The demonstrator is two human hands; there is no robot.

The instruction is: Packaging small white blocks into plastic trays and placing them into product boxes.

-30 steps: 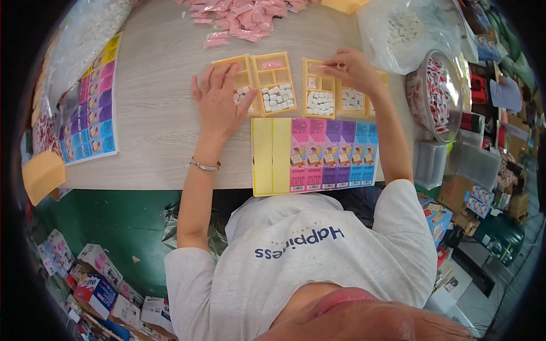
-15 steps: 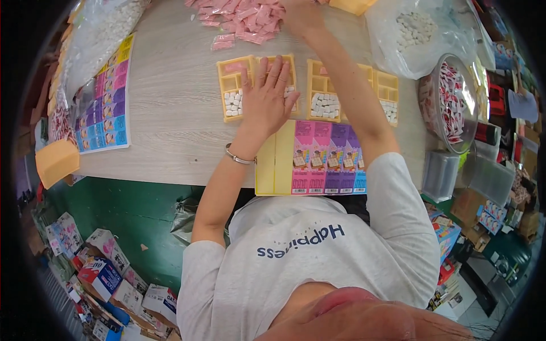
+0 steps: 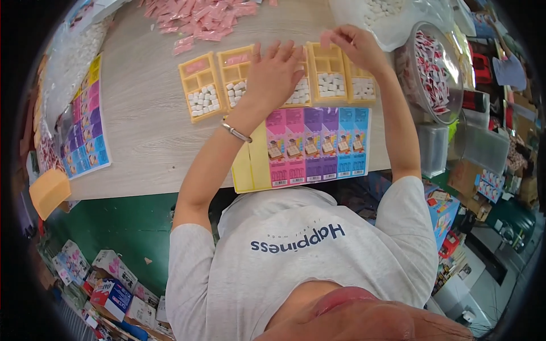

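Several yellow compartment trays stand in a row, among them the leftmost tray (image 3: 215, 79) and the fourth tray (image 3: 322, 65). Small white blocks (image 3: 203, 101) fill their near compartments. In the two left trays a pink packet (image 3: 197, 65) lies in a far compartment. My left hand (image 3: 273, 77) is spread palm down over the middle tray, fingers apart, hiding much of it. My right hand (image 3: 359, 48) pinches a pink packet (image 3: 326, 38) at the far edge of the fourth tray. Whether that packet touches the tray I cannot tell.
A heap of pink packets (image 3: 199, 14) lies beyond the trays. Colourful printed sheets (image 3: 313, 148) lie at the near edge, another sheet (image 3: 88, 136) at left. A clear tub of red-and-white packets (image 3: 429, 74) and a bag of white blocks (image 3: 384, 14) are at right.
My right hand has come from the pink heap to the fourth tray with a pink packet. My left hand has shifted right along the row. The whole view has shifted.
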